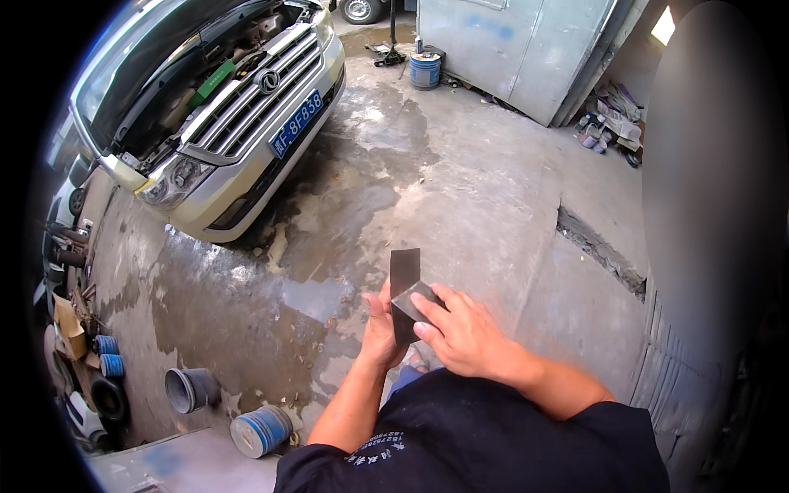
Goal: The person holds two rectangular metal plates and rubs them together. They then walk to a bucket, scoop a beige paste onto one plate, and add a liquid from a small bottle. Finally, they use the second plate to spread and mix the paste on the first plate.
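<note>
A dark strip [405,268], which looks like sandpaper, stands upright in front of my body. My left hand [380,333] is closed on it from behind and to the left, with its thumb pointing up and most of its fingers hidden. My right hand [467,330] pinches a small dark grey rectangular pad [403,301] between thumb and fingers. This pad lies slantwise across the middle of the strip and touches or overlaps it. From here I cannot tell whether the two pieces are joined.
A pale van [193,201] with its bonnet raised stands ahead to the left. Wet patches cover the concrete floor [460,214]. A grey bucket [187,389] and a blue-banded pail [261,431] lie at lower left. To the right, the floor has a broken slot [600,251].
</note>
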Demonstrator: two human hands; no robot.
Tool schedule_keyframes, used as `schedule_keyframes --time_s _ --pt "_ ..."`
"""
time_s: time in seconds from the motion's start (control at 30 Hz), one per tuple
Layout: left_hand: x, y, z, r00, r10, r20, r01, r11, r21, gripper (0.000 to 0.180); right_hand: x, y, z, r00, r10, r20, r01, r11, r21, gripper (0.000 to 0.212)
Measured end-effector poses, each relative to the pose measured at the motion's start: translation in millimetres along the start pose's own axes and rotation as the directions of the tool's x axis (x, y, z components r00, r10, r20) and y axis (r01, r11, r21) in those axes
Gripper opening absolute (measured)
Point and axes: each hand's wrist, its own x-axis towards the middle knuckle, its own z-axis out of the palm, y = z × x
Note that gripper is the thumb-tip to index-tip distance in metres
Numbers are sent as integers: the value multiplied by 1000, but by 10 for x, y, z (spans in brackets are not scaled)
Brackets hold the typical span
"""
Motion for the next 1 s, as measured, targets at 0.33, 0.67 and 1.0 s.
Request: schedule_keyframes --time_s 0.33,0.67,1.0 --pt "28 0 -71 998 -15 -57 28 974 224 109 27 -109 27 1000 -19 8 18 997 80 45" --pt "35 -26 -217 988 -135 -81 145 980 137 83 169 -52 -39 996 94 -3 -93 992 87 44" --pt "141 79 -293 876 98 -472 24 969 246 58 2 286 -12 994 30 -102 2 954 299 44"
